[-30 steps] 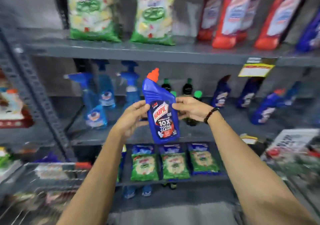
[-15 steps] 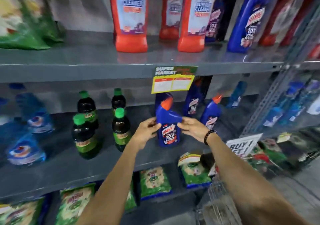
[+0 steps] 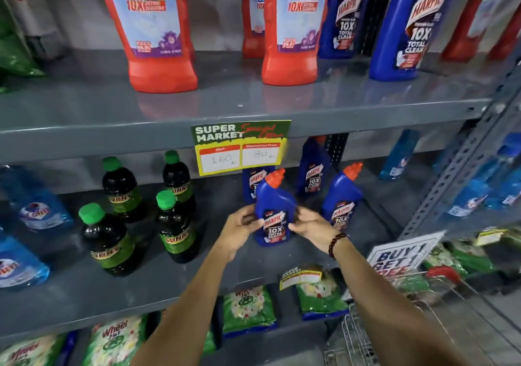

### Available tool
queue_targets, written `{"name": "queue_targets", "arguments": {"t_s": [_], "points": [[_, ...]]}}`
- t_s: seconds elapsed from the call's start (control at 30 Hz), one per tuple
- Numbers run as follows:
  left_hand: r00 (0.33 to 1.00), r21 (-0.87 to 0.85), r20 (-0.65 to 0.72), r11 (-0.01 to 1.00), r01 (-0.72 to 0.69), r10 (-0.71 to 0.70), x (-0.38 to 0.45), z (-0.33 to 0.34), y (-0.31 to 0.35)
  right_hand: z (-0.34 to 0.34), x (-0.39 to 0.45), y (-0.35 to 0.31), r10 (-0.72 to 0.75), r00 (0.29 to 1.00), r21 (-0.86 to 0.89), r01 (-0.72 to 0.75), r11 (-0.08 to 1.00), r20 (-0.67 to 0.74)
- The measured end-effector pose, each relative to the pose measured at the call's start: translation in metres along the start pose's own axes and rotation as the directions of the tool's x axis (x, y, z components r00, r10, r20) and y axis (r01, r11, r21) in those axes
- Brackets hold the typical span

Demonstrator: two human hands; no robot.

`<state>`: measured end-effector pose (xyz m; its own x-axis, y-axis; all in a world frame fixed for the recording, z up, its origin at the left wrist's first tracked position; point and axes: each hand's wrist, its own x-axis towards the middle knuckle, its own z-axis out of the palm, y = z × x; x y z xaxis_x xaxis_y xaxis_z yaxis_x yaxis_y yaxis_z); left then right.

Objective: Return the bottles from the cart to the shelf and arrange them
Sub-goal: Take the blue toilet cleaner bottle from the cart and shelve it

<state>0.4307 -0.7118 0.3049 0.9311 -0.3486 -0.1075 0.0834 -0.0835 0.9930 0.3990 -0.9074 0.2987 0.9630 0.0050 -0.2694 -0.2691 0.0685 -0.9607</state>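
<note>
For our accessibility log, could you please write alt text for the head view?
Both hands, left hand and right hand, hold a blue Harpic bottle upright on the grey middle shelf, beside similar bottles.

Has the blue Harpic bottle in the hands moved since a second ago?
Yes. The blue Harpic bottle went from raised in front of the shelving down onto the middle shelf, beside the other Harpic bottles.

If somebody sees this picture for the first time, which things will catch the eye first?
Centre: the left hand and right hand hold a blue Harpic bottle upright on the middle shelf. Above it hangs a yellow-green price tag, and big orange bathroom cleaner bottles stand on the top shelf.
</note>
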Motion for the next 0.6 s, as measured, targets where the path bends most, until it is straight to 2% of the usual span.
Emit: {"name": "queue_targets", "arguments": {"t_s": [0.1,0.23,0.4,0.6], "points": [[0.999,0.148,-0.027,0.988,0.041,-0.037,-0.005,0.010,-0.019,0.006,0.004,0.024,0.013,0.993,-0.230,-0.039,0.972,-0.116],[0.992,0.339,-0.113,0.936,0.091,-0.056,-0.001,0.020,-0.038,0.007,0.010,0.046,-0.071,0.980,-0.401,-0.009,0.916,-0.184],[0.974,0.319,-0.224,0.941,0.109,-0.037,0.002,0.028,-0.050,0.004,0.017,0.046,-0.118,0.977,-0.462,0.022,0.886,-0.179],[0.972,0.308,-0.236,0.949,0.068,0.007,0.000,0.028,-0.055,-0.003,0.021,0.043,-0.139,0.979,-0.531,0.039,0.846,-0.150]]}}
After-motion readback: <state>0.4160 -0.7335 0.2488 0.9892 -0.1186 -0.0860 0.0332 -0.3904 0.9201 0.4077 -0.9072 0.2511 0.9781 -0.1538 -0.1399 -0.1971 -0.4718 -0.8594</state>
